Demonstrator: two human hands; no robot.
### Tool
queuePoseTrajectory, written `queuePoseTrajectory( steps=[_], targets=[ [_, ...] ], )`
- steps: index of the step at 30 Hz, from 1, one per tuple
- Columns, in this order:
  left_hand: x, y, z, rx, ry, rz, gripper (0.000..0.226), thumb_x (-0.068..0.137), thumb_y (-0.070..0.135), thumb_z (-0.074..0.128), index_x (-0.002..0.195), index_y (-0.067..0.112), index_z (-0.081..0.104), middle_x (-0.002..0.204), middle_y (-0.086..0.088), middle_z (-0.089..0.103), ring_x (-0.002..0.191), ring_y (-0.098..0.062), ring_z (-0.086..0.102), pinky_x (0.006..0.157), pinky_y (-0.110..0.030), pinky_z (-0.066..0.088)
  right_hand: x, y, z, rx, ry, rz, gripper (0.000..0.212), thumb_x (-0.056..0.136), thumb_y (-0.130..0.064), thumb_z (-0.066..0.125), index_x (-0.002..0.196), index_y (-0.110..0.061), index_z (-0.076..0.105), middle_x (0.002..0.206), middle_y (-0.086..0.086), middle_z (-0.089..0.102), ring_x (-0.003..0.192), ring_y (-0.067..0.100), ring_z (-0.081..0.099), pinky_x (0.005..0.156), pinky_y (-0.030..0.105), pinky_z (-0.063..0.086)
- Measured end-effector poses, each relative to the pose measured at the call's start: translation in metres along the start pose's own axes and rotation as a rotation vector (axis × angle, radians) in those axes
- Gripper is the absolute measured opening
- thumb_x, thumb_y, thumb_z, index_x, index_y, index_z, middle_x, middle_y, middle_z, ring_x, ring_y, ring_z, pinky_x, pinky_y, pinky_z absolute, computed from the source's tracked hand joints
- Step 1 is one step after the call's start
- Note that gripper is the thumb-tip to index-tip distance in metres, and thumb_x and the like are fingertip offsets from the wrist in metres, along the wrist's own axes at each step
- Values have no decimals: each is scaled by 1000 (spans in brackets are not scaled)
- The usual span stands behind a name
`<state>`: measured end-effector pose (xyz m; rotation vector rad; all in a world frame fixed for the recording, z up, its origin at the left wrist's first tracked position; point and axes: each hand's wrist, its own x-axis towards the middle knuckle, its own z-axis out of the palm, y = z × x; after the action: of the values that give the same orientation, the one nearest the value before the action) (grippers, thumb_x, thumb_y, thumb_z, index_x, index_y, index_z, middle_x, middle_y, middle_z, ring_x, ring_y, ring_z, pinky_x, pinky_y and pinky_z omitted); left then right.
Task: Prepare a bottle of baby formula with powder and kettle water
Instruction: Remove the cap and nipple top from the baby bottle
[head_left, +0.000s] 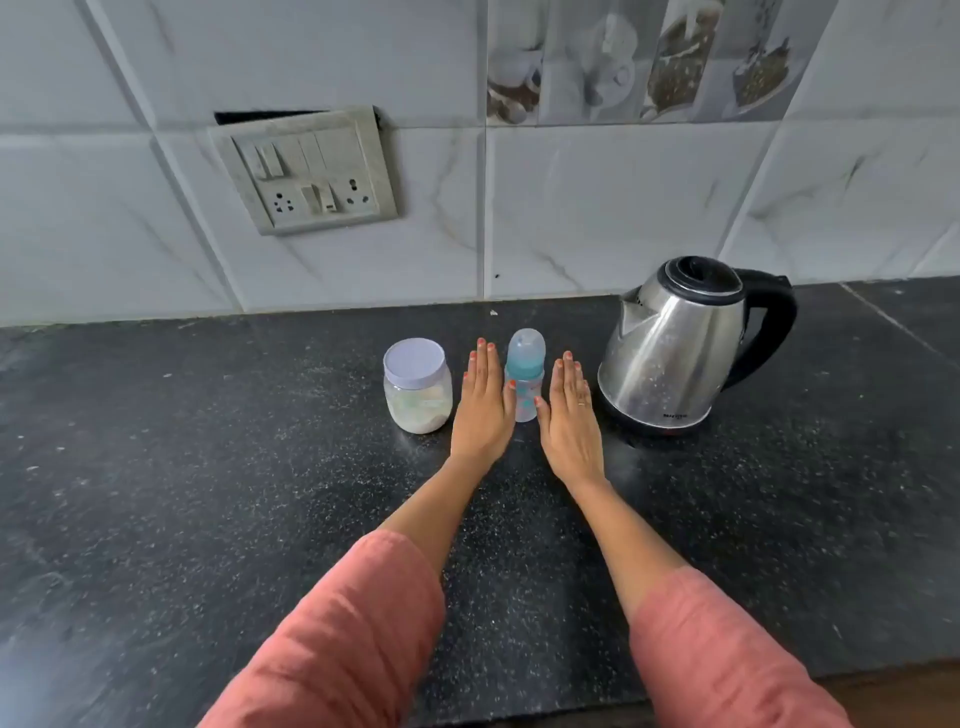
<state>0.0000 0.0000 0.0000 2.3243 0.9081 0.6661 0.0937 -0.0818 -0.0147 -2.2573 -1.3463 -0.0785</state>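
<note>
Head view: capped clear baby bottle (525, 376) upright

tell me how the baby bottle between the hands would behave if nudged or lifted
The baby bottle looks tall and narrow on a small base, so a sideways nudge would probably tip it. Its clear body seems empty, so it is likely light. It looks like smooth plastic, so it may slide on the polished countertop.

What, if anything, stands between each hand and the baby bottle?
Nothing visible does. The left hand and right hand flank the baby bottle with straight fingers. The powder jar and kettle stand outside them.
</note>
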Motion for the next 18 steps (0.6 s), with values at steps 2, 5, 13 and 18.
queuePoseTrajectory(
  steps=[2,5,13,18],
  targets=[
    [5,-3,3,-116,-80,-56,56,101,31,24,146,11,-3,156,-4,-9,143,-16,-9,111,-23,-6,4,5,1,51,-65,21,61,99,-30,31,145,-2,1,156,15,1,145,24,1,118,31,2],
    [11,-11,7,-231,-154,-118,61,99,32,36,147,13,3,157,-2,-3,143,-15,-3,112,-26,1,10,10,5,209,-187,84,66,95,-27,44,146,-6,7,156,10,6,145,21,6,118,37,14],
    [25,-19,15,-482,-115,-232,63,87,20,63,141,13,31,146,-8,37,133,-21,36,109,-35,30,29,12,18,537,-154,199,60,80,-14,68,135,-11,42,135,9,52,125,20,48,98,23,35],
    [26,-20,17,-584,-116,-278,62,83,14,66,138,11,36,139,-9,47,127,-21,45,106,-35,37,33,12,19,632,-129,261,52,82,-11,65,131,-11,47,130,9,57,122,20,52,101,31,41]
  ],
)
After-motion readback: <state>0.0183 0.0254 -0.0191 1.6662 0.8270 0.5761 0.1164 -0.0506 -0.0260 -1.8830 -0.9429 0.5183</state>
